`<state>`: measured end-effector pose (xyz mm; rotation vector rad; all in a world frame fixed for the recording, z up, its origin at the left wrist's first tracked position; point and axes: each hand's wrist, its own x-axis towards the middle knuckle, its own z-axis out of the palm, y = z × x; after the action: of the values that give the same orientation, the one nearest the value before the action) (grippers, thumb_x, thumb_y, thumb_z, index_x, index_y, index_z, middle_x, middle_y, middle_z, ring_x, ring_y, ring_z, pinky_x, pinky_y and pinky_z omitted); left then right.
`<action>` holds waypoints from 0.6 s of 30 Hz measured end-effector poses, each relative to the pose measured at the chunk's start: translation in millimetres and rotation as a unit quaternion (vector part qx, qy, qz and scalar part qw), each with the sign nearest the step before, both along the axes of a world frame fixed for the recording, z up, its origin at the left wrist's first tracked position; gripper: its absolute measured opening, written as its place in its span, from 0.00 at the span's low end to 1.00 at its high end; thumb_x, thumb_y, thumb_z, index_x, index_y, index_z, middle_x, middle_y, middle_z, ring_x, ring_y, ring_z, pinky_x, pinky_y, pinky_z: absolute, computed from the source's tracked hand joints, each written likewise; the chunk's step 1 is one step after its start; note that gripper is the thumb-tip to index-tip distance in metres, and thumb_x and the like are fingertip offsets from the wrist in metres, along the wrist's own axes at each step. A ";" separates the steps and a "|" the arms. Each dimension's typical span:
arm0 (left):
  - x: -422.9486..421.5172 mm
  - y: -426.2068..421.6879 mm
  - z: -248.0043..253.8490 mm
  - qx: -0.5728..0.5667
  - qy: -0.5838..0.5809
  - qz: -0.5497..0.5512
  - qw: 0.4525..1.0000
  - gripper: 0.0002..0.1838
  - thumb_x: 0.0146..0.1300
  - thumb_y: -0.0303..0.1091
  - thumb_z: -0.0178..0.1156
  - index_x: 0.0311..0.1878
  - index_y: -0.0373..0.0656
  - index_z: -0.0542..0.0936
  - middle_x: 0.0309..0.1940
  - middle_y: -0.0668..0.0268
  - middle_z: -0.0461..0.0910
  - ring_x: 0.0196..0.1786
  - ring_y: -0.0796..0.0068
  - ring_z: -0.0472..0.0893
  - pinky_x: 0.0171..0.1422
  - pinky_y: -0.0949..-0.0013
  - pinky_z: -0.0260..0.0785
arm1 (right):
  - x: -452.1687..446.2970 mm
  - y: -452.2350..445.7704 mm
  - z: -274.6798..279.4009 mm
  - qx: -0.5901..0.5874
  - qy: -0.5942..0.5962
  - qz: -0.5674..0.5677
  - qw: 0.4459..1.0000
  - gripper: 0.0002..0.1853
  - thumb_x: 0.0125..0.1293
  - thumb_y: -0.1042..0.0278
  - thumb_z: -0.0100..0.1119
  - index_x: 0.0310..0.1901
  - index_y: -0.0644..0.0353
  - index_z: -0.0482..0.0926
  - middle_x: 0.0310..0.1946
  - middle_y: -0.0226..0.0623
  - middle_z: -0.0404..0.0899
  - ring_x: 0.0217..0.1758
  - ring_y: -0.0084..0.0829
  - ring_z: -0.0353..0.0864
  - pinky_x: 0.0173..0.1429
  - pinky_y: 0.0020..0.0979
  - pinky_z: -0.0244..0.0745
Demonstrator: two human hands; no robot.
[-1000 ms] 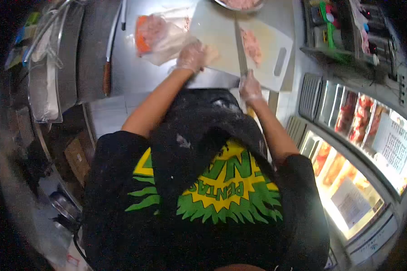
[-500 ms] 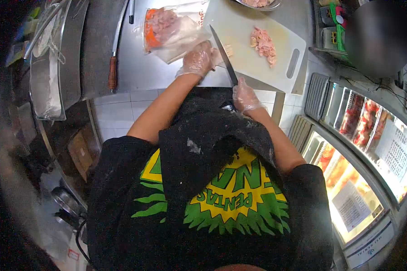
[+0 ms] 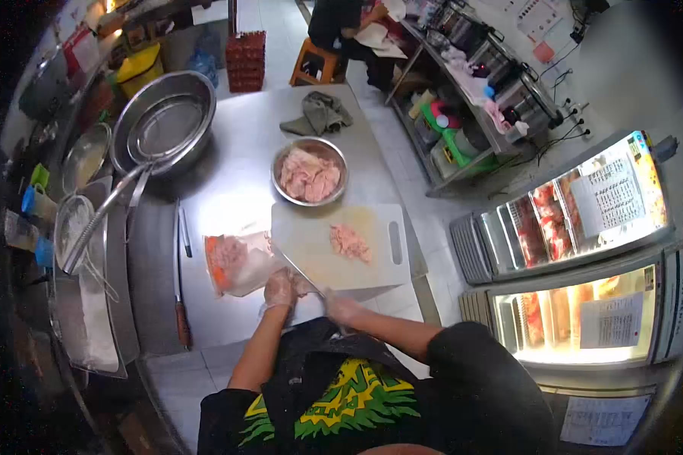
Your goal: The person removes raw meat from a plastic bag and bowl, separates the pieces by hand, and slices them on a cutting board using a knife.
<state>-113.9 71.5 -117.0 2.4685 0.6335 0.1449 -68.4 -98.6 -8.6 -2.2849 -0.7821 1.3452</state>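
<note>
My left hand point(image 3: 279, 290), in a clear plastic glove, is closed on a pale piece of raw meat point(image 3: 303, 285) at the near left corner of the white cutting board point(image 3: 292, 221). Gloved as well and slightly blurred, my right hand point(image 3: 344, 310) grips a long knife point(image 3: 299, 270). Its blade slants across the board's near left corner, just beyond the held piece. A small heap of cut pink meat point(image 3: 350, 243) lies on the board. Left of the board rests a plastic bag of meat point(image 3: 231, 262) with an orange edge.
Behind the board stands a steel bowl point(image 3: 278, 186) with raw meat. A honing rod point(image 3: 179, 282) and a slim dark-handled tool point(image 3: 184, 230) lie left. Farther back are a large steel basin point(image 3: 121, 148) and a cloth point(image 3: 319, 114). A person point(image 3: 341, 23) sits beyond; lit fridges point(image 3: 484, 318) stand right.
The view has tilted up, bringing the bowl, basin and far room into sight. Both hands stay at the board's near left corner, still on the meat and the knife.
</note>
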 end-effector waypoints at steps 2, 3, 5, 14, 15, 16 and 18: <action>3.7 1.4 25.5 -0.113 0.106 0.034 0.987 0.10 0.52 0.35 0.54 0.34 0.39 0.75 0.32 0.51 0.76 0.37 0.54 0.76 0.41 0.58 0.69 | -7.0 -44.9 -54.2 -0.008 0.023 -0.003 1.000 0.20 0.59 0.64 0.37 0.50 0.68 0.56 0.47 0.65 0.65 0.47 0.56 0.68 0.47 0.45 0.65; 5.8 2.0 34.1 -0.109 0.104 0.040 0.988 0.10 0.52 0.35 0.54 0.34 0.39 0.75 0.32 0.51 0.76 0.37 0.54 0.76 0.41 0.58 0.69 | -10.2 -46.2 -53.7 -0.031 0.074 -0.046 0.996 0.19 0.58 0.67 0.38 0.49 0.69 0.57 0.46 0.65 0.65 0.45 0.57 0.69 0.45 0.46 0.66; -1.5 -1.7 42.1 -0.087 0.124 0.006 0.989 0.11 0.53 0.37 0.53 0.34 0.39 0.75 0.33 0.50 0.76 0.37 0.55 0.77 0.42 0.60 0.69 | -15.8 -47.3 -61.9 -0.044 0.006 0.006 0.999 0.19 0.57 0.69 0.39 0.49 0.70 0.56 0.44 0.64 0.66 0.43 0.58 0.70 0.44 0.46 0.66; -4.0 3.3 29.1 -0.094 0.115 0.026 0.989 0.13 0.50 0.41 0.57 0.33 0.41 0.74 0.34 0.53 0.76 0.39 0.56 0.75 0.44 0.61 0.67 | -12.3 -36.7 -87.9 -0.025 -0.168 0.063 0.984 0.21 0.56 0.71 0.40 0.51 0.71 0.54 0.36 0.62 0.71 0.39 0.58 0.72 0.44 0.46 0.66; -5.7 0.8 47.2 -0.073 0.092 -0.015 0.993 0.13 0.51 0.41 0.56 0.33 0.40 0.75 0.32 0.54 0.76 0.37 0.57 0.76 0.43 0.62 0.68 | -15.7 -50.3 -87.1 -0.019 -0.165 0.047 0.985 0.21 0.56 0.71 0.40 0.51 0.71 0.54 0.34 0.62 0.72 0.38 0.59 0.72 0.45 0.46 0.66; -4.0 5.0 32.8 -0.077 0.118 -0.003 0.990 0.14 0.52 0.41 0.55 0.33 0.39 0.75 0.32 0.54 0.77 0.36 0.57 0.77 0.42 0.62 0.69 | -12.5 -61.4 -87.6 -0.026 -0.156 0.054 0.986 0.21 0.56 0.71 0.40 0.51 0.71 0.54 0.34 0.62 0.72 0.38 0.59 0.72 0.45 0.46 0.66; -2.3 4.9 20.8 -0.049 0.136 -0.013 0.989 0.14 0.52 0.41 0.55 0.34 0.39 0.75 0.33 0.53 0.77 0.37 0.56 0.77 0.43 0.61 0.69 | 1.7 -71.3 -82.6 -0.002 -0.133 -0.024 0.991 0.22 0.55 0.72 0.40 0.51 0.71 0.53 0.33 0.64 0.72 0.38 0.58 0.72 0.45 0.46 0.66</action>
<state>-116.2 76.4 -96.2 2.4190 0.7030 -0.2311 -66.8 -169.9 -91.2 -2.5017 -0.8000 1.0354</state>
